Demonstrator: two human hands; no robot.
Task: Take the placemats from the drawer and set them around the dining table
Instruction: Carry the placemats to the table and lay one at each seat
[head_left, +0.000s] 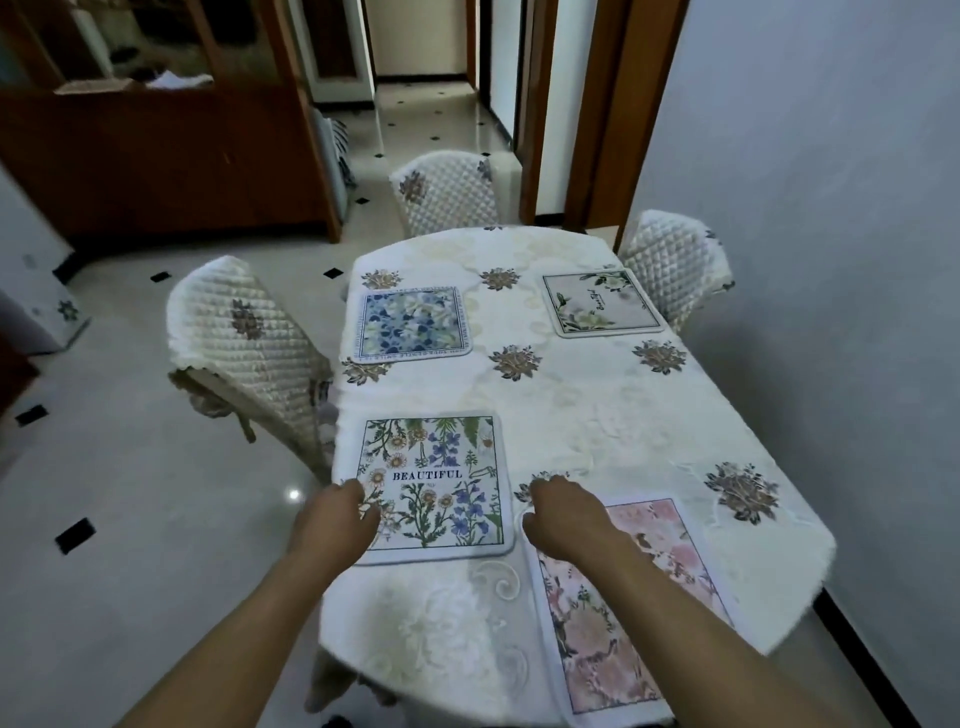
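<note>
Four placemats lie on the dining table (597, 415), which is covered with a white flowered cloth. A wildflower placemat (441, 483) printed "BEAUTIFUL" sits at the near left. My left hand (343, 519) is at its left edge, thumb on top and fingers curled around the edge. A pink floral placemat (623, 623) lies at the near right, and my right hand (561, 514) curls over its top-left corner. A blue floral placemat (410, 322) is at the far left. A pale green-leaf placemat (602, 301) is at the far right.
Three chairs with quilted white covers stand around the table: one at the left (244, 353), one at the far end (447, 192), one at the far right (675, 265). A wall runs along the right. A wooden cabinet (156, 156) stands at the back left.
</note>
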